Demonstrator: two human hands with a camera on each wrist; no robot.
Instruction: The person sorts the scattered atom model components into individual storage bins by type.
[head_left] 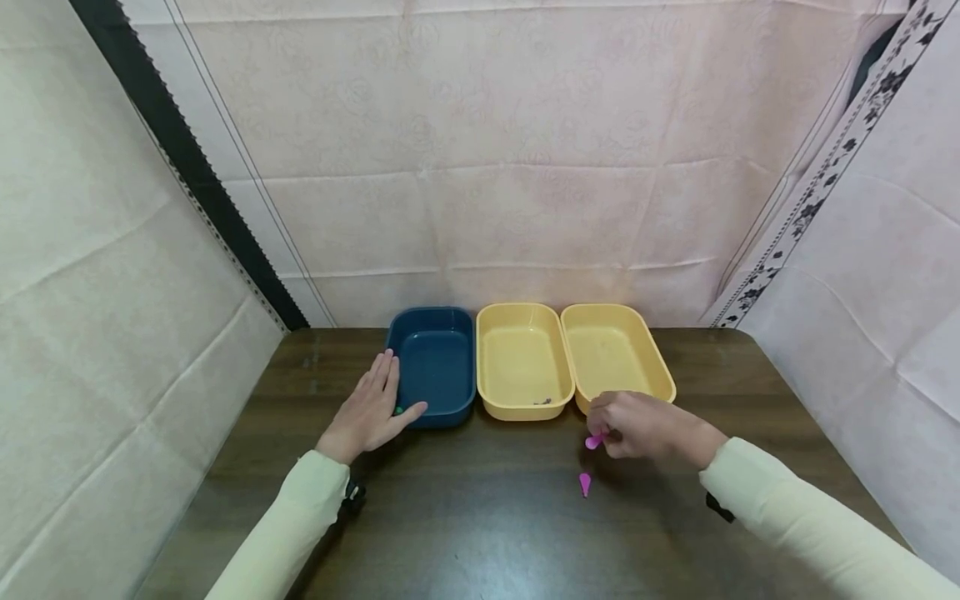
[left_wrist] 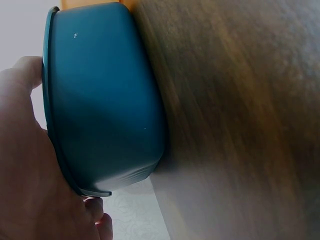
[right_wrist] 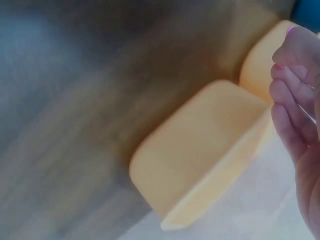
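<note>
My left hand (head_left: 365, 410) rests on the left rim of a blue tub (head_left: 432, 410), its fingers extended and its thumb over the near corner. In the left wrist view, that hand lies along the rim of the tub (left_wrist: 105, 95). A small green thing (head_left: 398, 410) shows beside the thumb. My right hand (head_left: 637, 423) pinches a small pink teardrop-shaped piece (head_left: 594, 442) in front of the right yellow tub (head_left: 617, 350). A similar pink piece (head_left: 585, 485) lies on the table, nearer to me. In the right wrist view, curled fingers (right_wrist: 287, 107) hide most of the held piece.
A middle yellow tub (head_left: 522, 354) stands between the blue tub and the right one, with a few tiny greyish things (head_left: 546, 402) at its near end. The tubs line the back of the dark wooden table (head_left: 450, 533). Pale patterned cloth (head_left: 525, 125) hangs behind and at both sides.
</note>
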